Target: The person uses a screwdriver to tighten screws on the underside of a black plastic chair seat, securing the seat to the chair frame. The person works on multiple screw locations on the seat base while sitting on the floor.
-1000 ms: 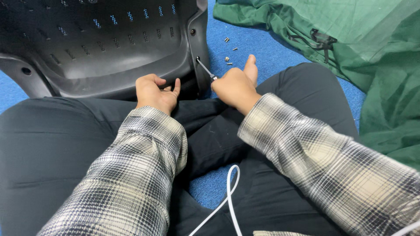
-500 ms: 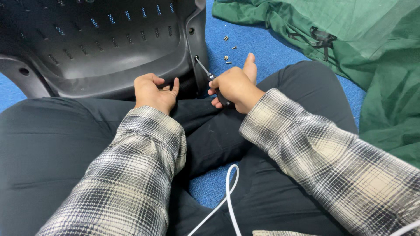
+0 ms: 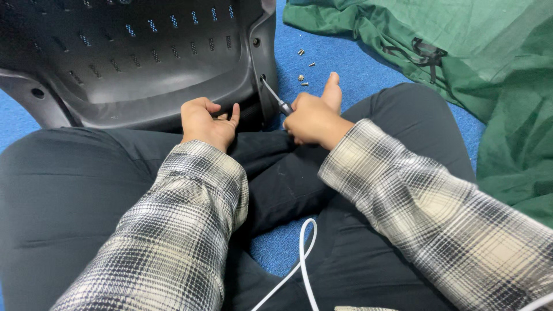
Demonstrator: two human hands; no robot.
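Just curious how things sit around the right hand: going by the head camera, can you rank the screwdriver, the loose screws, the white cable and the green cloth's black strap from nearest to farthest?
1. screwdriver: gripped in the right hand, tip at the black seat shell.
2. loose screws: on the blue floor just beyond the thumb.
3. black strap and white cable: too close to call; strap up right, cable below between the legs.

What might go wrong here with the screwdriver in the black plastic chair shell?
The thin metal screwdriver meets the hole in the black plastic chair shell at a slant, so the tip may slip out. The right hand grips it alone; the left hand only rests by the shell's edge, so it could shift. The small loose screws on the blue carpet could scatter.
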